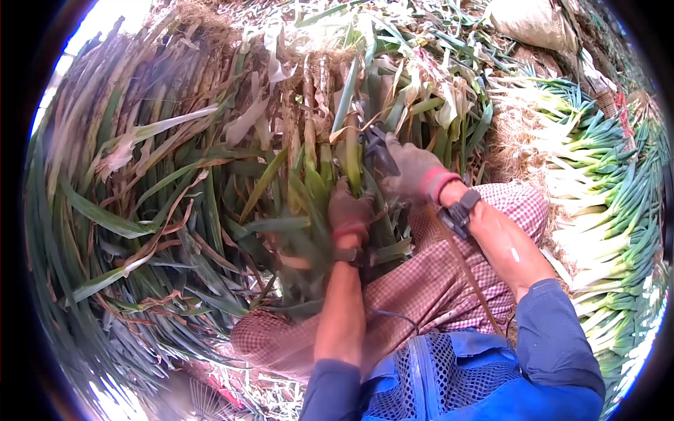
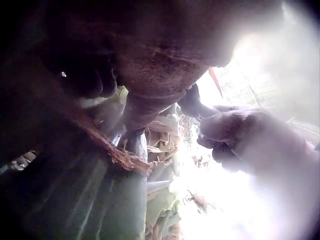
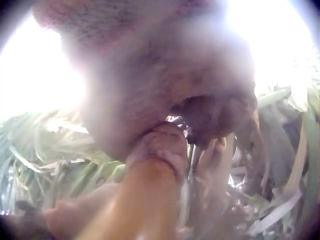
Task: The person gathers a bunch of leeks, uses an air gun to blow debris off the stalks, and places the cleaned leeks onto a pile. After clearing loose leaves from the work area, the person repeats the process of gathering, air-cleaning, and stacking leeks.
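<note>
My left hand [image 1: 349, 210], in a dark work glove with a red cuff, grips the leafy part of a green onion [image 1: 353, 158] whose root end points away from me. Beside that stalk, my gloved right hand [image 1: 413, 168] holds a dark air blow gun [image 1: 379, 151], its thin metal nozzle close to the stalk. A tan hose [image 1: 463, 263] runs from below the right hand across my lap; in the right wrist view the hose [image 3: 135, 200] looms large and blurred. The left wrist view is dark, with the left hand [image 2: 155, 70] filling its top.
Unpeeled green onions [image 1: 133, 154] with dry leaves are heaped at the left. At the right, cleaned green onions [image 1: 597, 210] lie in a long row, roots toward me. Peeled skins [image 1: 449, 98] litter the far side. A pale sack [image 1: 533, 24] sits at the back right.
</note>
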Motion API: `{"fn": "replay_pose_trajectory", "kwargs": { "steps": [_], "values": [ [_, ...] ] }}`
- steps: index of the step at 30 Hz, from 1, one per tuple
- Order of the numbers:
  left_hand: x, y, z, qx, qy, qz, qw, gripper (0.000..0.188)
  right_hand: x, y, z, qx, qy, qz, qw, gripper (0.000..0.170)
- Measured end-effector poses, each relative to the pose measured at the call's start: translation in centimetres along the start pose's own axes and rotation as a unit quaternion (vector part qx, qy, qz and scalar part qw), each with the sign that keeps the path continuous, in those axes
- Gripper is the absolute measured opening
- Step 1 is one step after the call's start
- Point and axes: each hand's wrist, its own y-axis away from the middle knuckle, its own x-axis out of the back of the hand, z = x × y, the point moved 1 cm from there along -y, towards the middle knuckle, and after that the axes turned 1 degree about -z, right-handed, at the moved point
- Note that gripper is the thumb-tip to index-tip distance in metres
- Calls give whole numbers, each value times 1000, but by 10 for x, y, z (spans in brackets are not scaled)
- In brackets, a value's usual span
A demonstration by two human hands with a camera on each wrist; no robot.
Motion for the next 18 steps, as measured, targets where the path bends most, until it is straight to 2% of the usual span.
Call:
{"fn": "replay_pose_trajectory", "kwargs": {
  "steps": [2, 4, 6, 8, 10, 12, 14, 16, 17, 18],
  "values": [
    [2, 3, 7, 9, -3, 1, 1000, 57, 7, -21, -2, 27, 12, -6, 1000, 91],
    [1, 1, 7, 19, -7, 2, 1000, 57, 10, -37, -11, -3, 48, -17, 999, 94],
    [1, -1, 8, 21, -20, -7, 1000, 54, 6, -52, -12, -12, 41, 9, 999, 96],
    [3, 1, 9, 25, -18, -18, 999, 53, 3, -57, -12, -26, 49, 50, 997, 91],
    [1, -3, 7, 26, -14, -26, 999, 52, 9, -54, -9, -38, 20, 36, 998, 91],
    [-1, -4, 6, 36, -80, -28, 996, 54, 14, -51, 1, -110, 10, 72, 991, 95],
    [0, -4, 9, 38, -85, -41, 995, 56, 19, -44, 9, -98, 23, 69, 993, 97],
    [2, -1, 10, 47, -87, -55, 994, 57, 24, -10, -6, -67, 8, 23, 997, 99],
    [2, -1, 11, 53, -85, -60, 993, 57, 19, -1, -10, -67, 13, -19, 997, 100],
    [1, -1, 12, 60, -84, -64, 993, 56, 2, 5, -7, -64, 25, -18, 998, 99]
  ]
}}
